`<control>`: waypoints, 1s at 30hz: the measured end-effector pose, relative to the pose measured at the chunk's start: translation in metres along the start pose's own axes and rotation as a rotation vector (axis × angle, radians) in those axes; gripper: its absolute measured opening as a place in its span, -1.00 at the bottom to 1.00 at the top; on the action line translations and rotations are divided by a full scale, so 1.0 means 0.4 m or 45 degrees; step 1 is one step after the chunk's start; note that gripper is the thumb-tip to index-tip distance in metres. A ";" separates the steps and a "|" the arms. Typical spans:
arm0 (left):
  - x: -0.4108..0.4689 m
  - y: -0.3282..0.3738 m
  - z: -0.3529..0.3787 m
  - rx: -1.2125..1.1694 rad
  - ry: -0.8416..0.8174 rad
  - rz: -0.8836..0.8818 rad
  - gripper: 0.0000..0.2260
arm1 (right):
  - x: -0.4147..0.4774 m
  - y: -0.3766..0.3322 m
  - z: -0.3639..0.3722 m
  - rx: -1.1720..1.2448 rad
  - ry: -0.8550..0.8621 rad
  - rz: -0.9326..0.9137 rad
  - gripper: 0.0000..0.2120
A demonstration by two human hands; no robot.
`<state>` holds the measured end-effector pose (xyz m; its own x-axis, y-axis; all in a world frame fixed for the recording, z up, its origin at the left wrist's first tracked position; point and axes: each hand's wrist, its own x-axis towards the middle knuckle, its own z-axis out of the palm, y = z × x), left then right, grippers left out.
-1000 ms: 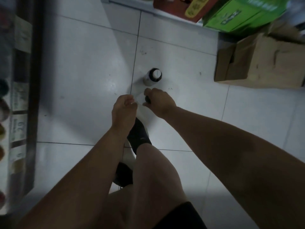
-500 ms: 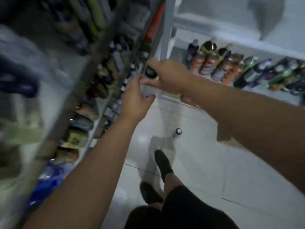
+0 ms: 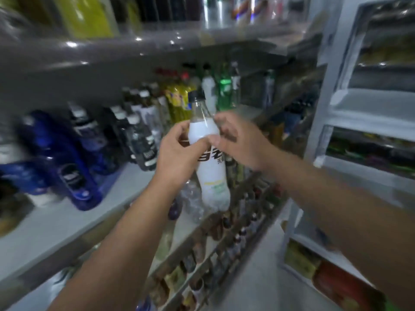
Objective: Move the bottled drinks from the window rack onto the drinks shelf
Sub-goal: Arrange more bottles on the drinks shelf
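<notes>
Bottle status: we are holding one white-drink bottle (image 3: 211, 173) in the air in front of the drinks shelf (image 3: 67, 225), black cap (image 3: 195, 96) uppermost and body leaning a little; it is touching no shelf. Left hand (image 3: 177, 153) is wrapping the upper body, thumb lying across the front just above the label, so we are judging that this hand is carrying most of the weight. Right hand (image 3: 240, 142) is closing its fingers (image 3: 221, 118) on the shoulder from the other side, which we are reading as steering: pointing the cap upward while the base is being aimed. Both sets of fingers are therefore curled on the same bottle, neither spread. Shelf stock is standing in rows running front to back: blue bottles (image 3: 74, 167) at left, dark-labelled bottles (image 3: 143, 142) beside them, yellow bottles (image 3: 179, 102) and a green bottle (image 3: 224, 90) behind the cap. Bare shelf surface is showing in front of the blue bottles, and we are judging it a likely landing spot, though blur is hiding any gaps further back. White rack (image 3: 368, 108) is standing at right, well apart from the hands.
</notes>
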<state>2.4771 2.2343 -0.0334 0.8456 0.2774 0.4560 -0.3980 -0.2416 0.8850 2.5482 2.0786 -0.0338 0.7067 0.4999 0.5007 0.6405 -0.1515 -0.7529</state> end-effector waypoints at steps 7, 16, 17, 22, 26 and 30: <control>0.055 0.061 -0.026 0.034 0.123 0.054 -0.74 | 0.042 0.061 0.118 0.560 -0.248 0.082 -0.22; 0.149 0.013 0.075 0.045 0.327 0.013 -0.69 | 0.163 0.184 0.046 0.408 -0.227 0.062 -0.35; 0.163 0.008 0.087 0.050 0.335 0.021 -0.70 | 0.174 0.198 0.034 0.407 -0.222 0.056 -0.36; 0.223 -0.032 0.170 0.011 0.320 0.034 -0.70 | 0.205 0.280 -0.026 0.390 -0.153 0.052 -0.44; 0.301 -0.098 0.248 -0.032 0.248 -0.042 -0.55 | 0.258 0.366 -0.083 0.407 -0.041 0.122 -0.50; 0.385 -0.182 0.285 0.083 0.387 -0.219 -0.60 | 0.380 0.469 -0.139 0.316 0.135 0.197 -0.61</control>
<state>2.6769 2.1886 -0.0384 0.7497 0.5811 0.3166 -0.2271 -0.2235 0.9479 2.7925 2.0787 -0.0754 0.8260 0.3933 0.4037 0.4390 0.0003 -0.8985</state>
